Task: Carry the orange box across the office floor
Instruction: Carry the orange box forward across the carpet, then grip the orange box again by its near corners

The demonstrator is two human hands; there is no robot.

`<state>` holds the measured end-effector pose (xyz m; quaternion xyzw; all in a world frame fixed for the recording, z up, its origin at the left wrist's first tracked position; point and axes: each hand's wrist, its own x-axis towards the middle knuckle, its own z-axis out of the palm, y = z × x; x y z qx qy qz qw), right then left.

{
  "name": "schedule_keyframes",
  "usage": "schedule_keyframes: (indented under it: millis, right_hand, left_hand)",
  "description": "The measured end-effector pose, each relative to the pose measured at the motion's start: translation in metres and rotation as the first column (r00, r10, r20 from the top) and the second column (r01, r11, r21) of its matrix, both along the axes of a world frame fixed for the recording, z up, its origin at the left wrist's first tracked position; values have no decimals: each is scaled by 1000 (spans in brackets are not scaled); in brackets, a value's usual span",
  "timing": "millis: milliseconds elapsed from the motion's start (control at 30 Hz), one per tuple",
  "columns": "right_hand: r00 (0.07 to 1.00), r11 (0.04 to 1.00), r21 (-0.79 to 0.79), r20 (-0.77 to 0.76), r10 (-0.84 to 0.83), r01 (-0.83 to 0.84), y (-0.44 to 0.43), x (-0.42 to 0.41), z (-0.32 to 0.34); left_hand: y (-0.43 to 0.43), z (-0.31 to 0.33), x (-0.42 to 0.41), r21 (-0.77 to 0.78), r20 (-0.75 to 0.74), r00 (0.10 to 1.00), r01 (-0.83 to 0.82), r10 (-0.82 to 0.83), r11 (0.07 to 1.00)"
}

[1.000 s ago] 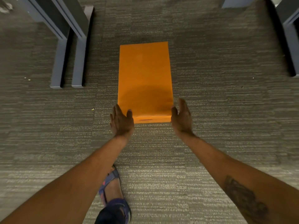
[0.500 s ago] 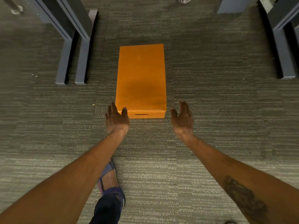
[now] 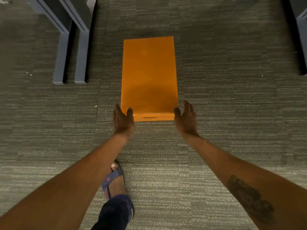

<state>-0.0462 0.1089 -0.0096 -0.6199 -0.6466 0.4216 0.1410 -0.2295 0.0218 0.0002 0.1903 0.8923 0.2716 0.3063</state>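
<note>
A long orange box (image 3: 148, 75) lies flat on the grey carpet in the middle of the view, with a thin slot on its near end face. My left hand (image 3: 123, 120) is at the box's near left corner, fingers apart, thumb tip over the top edge. At the near right corner is my right hand (image 3: 186, 118), palm turned inward, thumb against the corner. Neither hand is closed around the box.
Two blue-grey desk legs (image 3: 71, 63) stand on the carpet left of the box. Another furniture leg (image 3: 302, 39) is at the right edge. My foot in a blue sandal (image 3: 114, 180) is planted below my left forearm.
Half a second ago both hands were a little short of the box and wider apart. They have moved forward and inward to its near corners. The box looks nearer.
</note>
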Motion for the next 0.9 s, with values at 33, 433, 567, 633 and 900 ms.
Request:
schedule_keyframes:
  millis: [33,433,567,633,900]
  right_hand:
    - [1000,1000,-2,5,-13,13,4,-3,-5]
    - [966,957,-194,-98,-240,218,25,-41,-59]
    - [860,842,-377,-183,-476,386,29,-56,-61]
    - [834,826,-379,-202,-514,418,31,-61,-62]
    - [802,860,-335,-339,-491,385,36,-112,-61]
  left_hand:
    - [3,-5,-5,-6,-7,1000,5,-5,1000]
    - [29,-59,-47,-110,-33,999,-10,7,994]
    - [22,-67,-56,-78,10,999,43,-42,996]
    - [19,-71,-60,-38,48,996,74,-72,997]
    - [30,-68,-120,125,70,995,65,-74,990]
